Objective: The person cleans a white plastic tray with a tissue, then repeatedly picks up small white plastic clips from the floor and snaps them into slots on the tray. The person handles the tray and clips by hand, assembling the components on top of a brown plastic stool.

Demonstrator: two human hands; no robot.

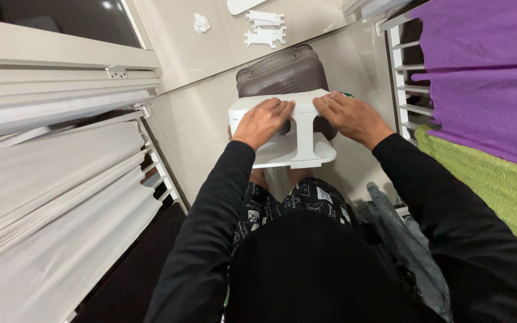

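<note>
Seen from above: a person in black long sleeves sits facing a white plastic shelf unit (282,128), which rests near the person's knees and serves here as the landmark. The left hand (262,121) lies palm-down on the unit's top panel, fingers (282,109) curled together over its far edge. The right hand (352,116) lies on the same panel just beside it, fingers (325,103) together and pressed flat on the top surface; the two sets of fingertips almost meet over the unit's central upright post. Below the top panel a lower white shelf juts toward the person.

Directly behind the unit stands a dark brown perforated basket (282,73), touching or nearly touching the unit's rear; its contents cannot be seen. Beyond the basket, loose flat white plastic parts (264,28) lie on the pale floor (198,119), well apart from the unit.

To the left of the unit, a white rack (61,179) draped with white cloth occupies the side, with a strip of bare floor between. To the right, a white slatted rack (411,90) carries a purple cloth (480,66) and a green towel (486,179). A grey garment (402,233) lies beside the person's right thigh. The free passage is narrow, bounded by both racks.
</note>
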